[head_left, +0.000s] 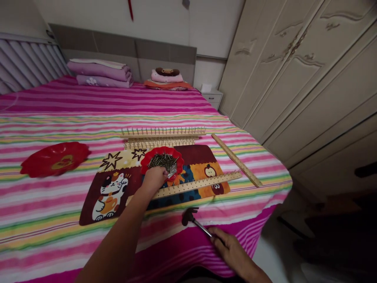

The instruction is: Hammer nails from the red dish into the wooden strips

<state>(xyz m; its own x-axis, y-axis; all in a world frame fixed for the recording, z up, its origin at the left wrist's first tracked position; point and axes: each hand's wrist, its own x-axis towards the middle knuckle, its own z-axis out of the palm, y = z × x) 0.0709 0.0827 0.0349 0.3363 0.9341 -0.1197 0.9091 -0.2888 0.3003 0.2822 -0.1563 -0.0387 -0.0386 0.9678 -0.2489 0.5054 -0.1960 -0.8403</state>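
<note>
Left hand (155,177): fingertips at the nails (163,161) in the red bowl (144,167); cannot tell whether its grip holds any. Right hand (231,249): grip closed round hammer (202,227), 5 o'clock of bowl. Nail-studded wooden strip (203,183) crosses mat (90,200), 5 o'clock; left forearm (122,232) partly blocks it. More studded strips (165,135) at 12, loose strip (235,158) at 3, red dish (44,159) at 9, on bed (26,220).
</note>
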